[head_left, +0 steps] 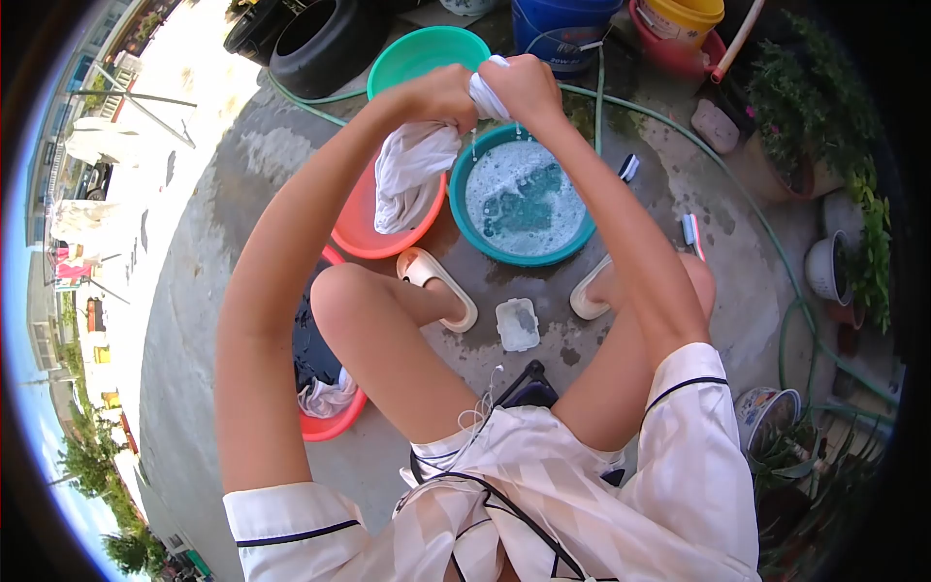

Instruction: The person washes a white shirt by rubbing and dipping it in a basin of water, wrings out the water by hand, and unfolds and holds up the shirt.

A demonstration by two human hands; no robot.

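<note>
My left hand (444, 95) and my right hand (522, 89) are both closed on a twisted white cloth (412, 175), held out in front of me. One end hangs loose below my left hand, over the coral-red basin (361, 242). Another bit of the cloth shows between my fists. Drops fall from it beneath my hands towards the teal basin (529, 260), which holds foamy water (524, 194). Behind my hands stands a green basin (427, 48).
Beside my left leg, a red basin (335, 427) holds dark and pale cloth. A small clear tray (518, 325) lies between my slippers. Two brushes, one dark (629, 168) and one red-and-white (692, 233), lie right. A green hose (718, 155) crosses the wet concrete; buckets (562, 29) and potted plants stand around.
</note>
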